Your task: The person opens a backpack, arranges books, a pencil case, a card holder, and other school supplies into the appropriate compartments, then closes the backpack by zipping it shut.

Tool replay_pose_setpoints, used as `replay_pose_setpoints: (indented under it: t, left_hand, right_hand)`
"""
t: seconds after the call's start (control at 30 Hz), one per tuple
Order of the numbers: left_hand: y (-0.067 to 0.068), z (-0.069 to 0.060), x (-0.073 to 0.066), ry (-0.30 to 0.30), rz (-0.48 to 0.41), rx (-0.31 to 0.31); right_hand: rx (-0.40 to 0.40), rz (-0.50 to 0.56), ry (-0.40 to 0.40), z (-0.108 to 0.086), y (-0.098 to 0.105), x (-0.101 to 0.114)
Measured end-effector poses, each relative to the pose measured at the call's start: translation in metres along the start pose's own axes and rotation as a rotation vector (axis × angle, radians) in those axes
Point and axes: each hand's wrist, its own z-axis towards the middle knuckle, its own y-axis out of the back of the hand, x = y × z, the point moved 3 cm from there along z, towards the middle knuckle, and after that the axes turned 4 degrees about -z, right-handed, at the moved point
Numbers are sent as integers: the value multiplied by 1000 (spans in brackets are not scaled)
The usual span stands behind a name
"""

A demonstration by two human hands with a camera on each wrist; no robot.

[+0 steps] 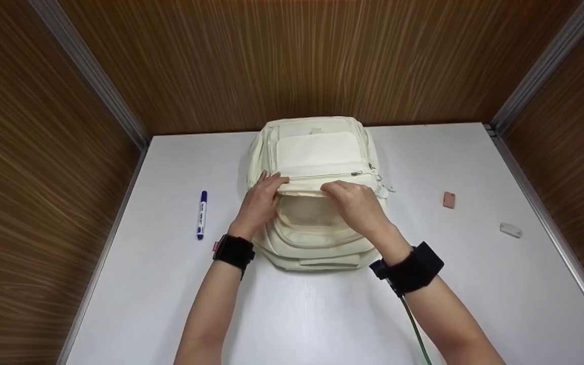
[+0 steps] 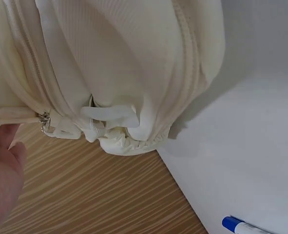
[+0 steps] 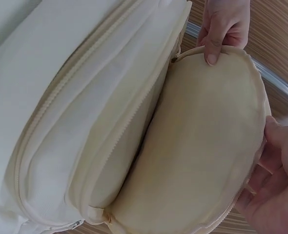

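Note:
A cream backpack (image 1: 320,149) lies on the table with its zipped front compartment hanging open toward me. In the right wrist view, the flap (image 3: 197,131) is folded outward and shows its smooth lining. My left hand (image 1: 259,203) pinches one side of the flap's edge, its thumb on the lining. On the other stretch of the rim, my right hand (image 1: 358,205) grips the edge between thumb and fingers. A zipper pull (image 1: 356,174) sits on the front of the bag. What lies deep in the compartment is hidden.
On the white table (image 1: 302,314), a blue-capped marker (image 1: 202,215) lies left of the bag. A small reddish block (image 1: 448,199) and a small whitish-grey object (image 1: 511,230) lie to the right. Wood-grain panels (image 1: 292,61) stand around the back and sides.

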Motion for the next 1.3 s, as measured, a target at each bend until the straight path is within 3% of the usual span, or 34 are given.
replay_pose_setpoints:
  t: [0.1, 0.23, 0.47, 0.7, 0.9, 1.1, 1.3]
  left_hand:
    - [0, 6, 1, 23, 0, -24]
    - [2, 15, 5, 101, 9, -61]
    - [2, 27, 8, 224, 18, -76]
    - [4, 36, 8, 327, 63, -78]
    - [6, 42, 8, 396, 80, -70]
    - [10, 44, 3, 452, 52, -52]
    - [18, 47, -2, 483, 30, -59]
  right_hand:
    - [-9, 2, -26, -2, 1, -3]
    - [-51, 4, -109, -5, 8, -14]
    - [-79, 35, -376, -18, 26, -54]
    - [69, -38, -717, -56, 23, -124]
    - [250, -159, -942, -98, 15, -180]
    - [415, -181, -1070, -131, 13, -208]
    - [457, -200, -1131, -146, 17, -215]
